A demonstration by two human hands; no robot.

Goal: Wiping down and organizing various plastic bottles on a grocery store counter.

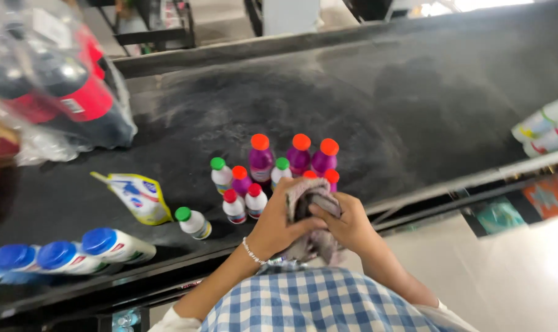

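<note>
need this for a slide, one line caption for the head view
Both hands, left and right, grip a crumpled grey cloth above small plastic bottles with coloured caps on a dusty black counter.

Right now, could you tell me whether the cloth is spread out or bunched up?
Bunched up: the cloth is crumpled between the left hand and right hand, its folds gathered.

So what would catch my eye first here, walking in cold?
Probably the cluster of small bottles with orange, red and green caps, standing mid-counter on the dusty black counter. Just below them, the left hand and right hand bunch a greyish cloth together.
</note>
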